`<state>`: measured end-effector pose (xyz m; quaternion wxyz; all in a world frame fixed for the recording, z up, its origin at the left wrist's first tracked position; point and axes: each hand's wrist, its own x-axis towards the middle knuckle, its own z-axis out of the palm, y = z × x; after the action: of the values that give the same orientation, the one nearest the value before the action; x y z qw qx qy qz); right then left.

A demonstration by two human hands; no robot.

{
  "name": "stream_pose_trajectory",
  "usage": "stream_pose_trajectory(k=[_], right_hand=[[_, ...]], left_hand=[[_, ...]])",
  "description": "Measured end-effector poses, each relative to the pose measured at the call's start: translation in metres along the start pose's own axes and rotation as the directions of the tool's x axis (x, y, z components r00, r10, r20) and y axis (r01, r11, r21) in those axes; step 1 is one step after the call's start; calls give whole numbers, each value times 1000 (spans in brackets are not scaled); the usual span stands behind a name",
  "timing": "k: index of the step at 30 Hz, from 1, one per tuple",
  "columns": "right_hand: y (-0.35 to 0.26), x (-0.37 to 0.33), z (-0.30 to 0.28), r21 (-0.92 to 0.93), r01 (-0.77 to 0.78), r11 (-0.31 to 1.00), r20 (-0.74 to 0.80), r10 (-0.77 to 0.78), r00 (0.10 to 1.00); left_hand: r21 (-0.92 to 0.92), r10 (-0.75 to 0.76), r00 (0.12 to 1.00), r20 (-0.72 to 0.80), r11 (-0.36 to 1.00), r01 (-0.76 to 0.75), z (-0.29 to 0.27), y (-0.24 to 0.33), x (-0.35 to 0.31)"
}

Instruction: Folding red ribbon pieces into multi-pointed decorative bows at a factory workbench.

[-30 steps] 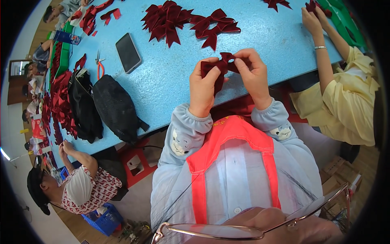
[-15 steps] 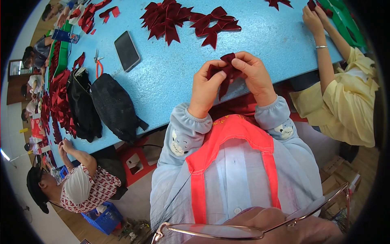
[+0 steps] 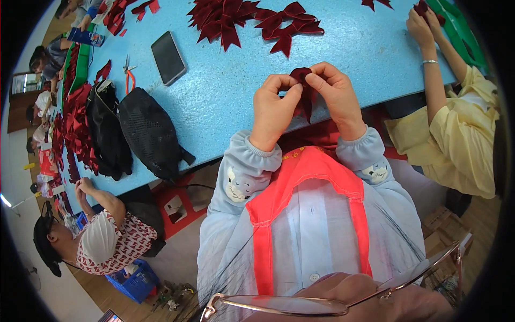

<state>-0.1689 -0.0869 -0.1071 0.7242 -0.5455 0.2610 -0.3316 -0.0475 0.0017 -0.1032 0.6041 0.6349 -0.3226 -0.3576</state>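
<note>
Between my two hands, over the near edge of the blue table (image 3: 214, 96), is a dark red velvet ribbon (image 3: 307, 102), partly looped, with a tail hanging down. My left hand (image 3: 274, 104) pinches its left side between thumb and fingers. On the other side my right hand (image 3: 335, 96) grips the top of the loop, thumb against bent fingers. My fingers hide part of the ribbon's folds. Just beyond my hands lie some dark red velvet bows (image 3: 289, 29), beside a larger pile of bows (image 3: 222, 19).
A phone (image 3: 168, 58), orange-handled pliers (image 3: 129, 78) and a black mesh bag (image 3: 153, 131) lie to the left. Past them is a heap of red ribbons (image 3: 80, 126). A co-worker in yellow (image 3: 461, 129) handles dark red ribbon at right, near a green tray (image 3: 456, 32). Another person (image 3: 110, 236) sits at left.
The ribbon has turned and bunched between my fingers; its loop now stands up rounder and its tail hangs further right. My right hand has shifted slightly upward. The view has moved a little.
</note>
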Motion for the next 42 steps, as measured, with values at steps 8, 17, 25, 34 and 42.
stream_pose_trajectory(k=[8,17,25,34,42], right_hand=[[-1,1,-3,70,-56,996,-8,57,998],[-5,-2,2,34,-67,997,-81,70,994],[-6,-2,1,74,-170,983,-122,178,976],[-1,3,1,216,-209,954,-113,237,965],[-1,3,-8,233,-190,954,-132,224,965]], left_hand=[[-151,-106,986,132,981,126,-7,5,0],[-108,-47,995,86,993,56,2,5,-3],[-166,-85,991,103,981,101,2,-4,-1],[-304,-155,969,193,929,209,0,-3,-1],[-556,-195,971,137,796,239,3,2,-1]])
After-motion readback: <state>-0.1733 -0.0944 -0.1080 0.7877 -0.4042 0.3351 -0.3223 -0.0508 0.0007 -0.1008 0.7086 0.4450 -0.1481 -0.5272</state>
